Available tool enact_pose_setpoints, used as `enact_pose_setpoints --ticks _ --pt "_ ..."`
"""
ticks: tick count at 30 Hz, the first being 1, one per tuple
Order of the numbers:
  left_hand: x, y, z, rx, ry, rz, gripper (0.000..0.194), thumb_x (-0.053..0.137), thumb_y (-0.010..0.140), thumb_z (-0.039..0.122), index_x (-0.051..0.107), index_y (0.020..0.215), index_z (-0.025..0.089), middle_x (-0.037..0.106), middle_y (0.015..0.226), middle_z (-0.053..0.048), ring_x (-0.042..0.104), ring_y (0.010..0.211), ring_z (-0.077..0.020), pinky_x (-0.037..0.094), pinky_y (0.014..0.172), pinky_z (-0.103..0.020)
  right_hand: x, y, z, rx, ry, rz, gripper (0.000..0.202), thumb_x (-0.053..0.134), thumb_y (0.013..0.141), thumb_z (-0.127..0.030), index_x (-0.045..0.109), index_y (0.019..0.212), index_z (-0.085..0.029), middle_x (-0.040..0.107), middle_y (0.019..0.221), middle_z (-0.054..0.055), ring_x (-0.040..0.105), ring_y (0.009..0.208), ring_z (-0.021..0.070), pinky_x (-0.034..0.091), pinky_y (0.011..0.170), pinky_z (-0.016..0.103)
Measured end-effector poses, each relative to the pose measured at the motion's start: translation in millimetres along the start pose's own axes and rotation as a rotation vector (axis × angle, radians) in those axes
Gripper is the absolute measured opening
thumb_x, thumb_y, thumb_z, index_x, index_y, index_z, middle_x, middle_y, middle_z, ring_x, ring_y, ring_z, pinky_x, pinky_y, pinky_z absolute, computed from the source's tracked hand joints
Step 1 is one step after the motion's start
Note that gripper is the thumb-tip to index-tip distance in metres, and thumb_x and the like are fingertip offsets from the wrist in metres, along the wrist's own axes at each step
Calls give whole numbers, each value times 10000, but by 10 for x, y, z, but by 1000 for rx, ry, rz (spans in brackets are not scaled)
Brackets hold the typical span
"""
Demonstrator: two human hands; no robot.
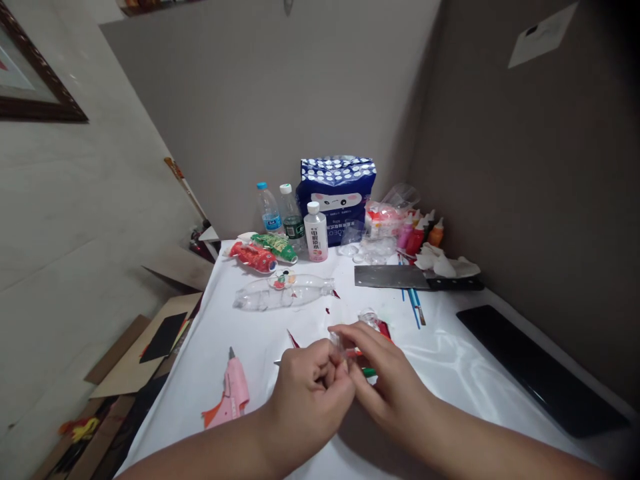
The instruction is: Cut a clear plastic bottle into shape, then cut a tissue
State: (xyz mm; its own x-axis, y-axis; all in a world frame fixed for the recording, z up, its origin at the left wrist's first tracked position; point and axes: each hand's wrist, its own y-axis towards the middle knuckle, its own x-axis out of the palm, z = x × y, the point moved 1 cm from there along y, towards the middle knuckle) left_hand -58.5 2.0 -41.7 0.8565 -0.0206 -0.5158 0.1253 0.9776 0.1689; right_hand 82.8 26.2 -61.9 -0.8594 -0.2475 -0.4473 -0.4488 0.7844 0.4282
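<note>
Two hands (313, 380) (383, 367), one clear piece (337, 341), three upright bottles (316, 235)

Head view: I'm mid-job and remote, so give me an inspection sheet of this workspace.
Surface: white cloth, creased on the right; red scraps on it.
Job's things: clear piece between the hands; pink glue gun lying left of them; clear bottle on its side beyond.
Clutter: cleaver lying flat, brushes near it; paint bottles and blue bag at the back.
Hands: left hand curled on the clear piece; right hand has bent fingers close against it, exact grip hidden.
Cables: nothing seen.
Surroundings: grey panels behind and right; cardboard and framed picture at left.
</note>
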Motion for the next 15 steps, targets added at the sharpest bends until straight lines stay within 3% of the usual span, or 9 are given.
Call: enact_pose_setpoints --ticks 4,10,15 --pt "-4 60 -22 -26 56 -14 141 510 751 208 477 617 183 370 467 80 328 436 -69 272 452 -203 -36 31 43 50 40 0 413 449 826 -56 516 1187 -245 571 1030 45 570 929 168 510 779 309" --pt "-69 117 29 -105 108 -154 211 517 828 362 521 710 186 391 487 82 376 455 -83 274 463 -212 -117 83 36 92 173 8 343 472 831 -81 574 1121 -232 588 991 50 590 904 166 527 656 246" --pt "-117 128 56 -161 228 -197 307 543 811 477 576 728 184 470 530 66 428 499 -96 276 481 -220 -134 84 8 51 185 -57 387 511 794 -55 575 1128 -239 605 996 47 593 911 165 528 729 270"
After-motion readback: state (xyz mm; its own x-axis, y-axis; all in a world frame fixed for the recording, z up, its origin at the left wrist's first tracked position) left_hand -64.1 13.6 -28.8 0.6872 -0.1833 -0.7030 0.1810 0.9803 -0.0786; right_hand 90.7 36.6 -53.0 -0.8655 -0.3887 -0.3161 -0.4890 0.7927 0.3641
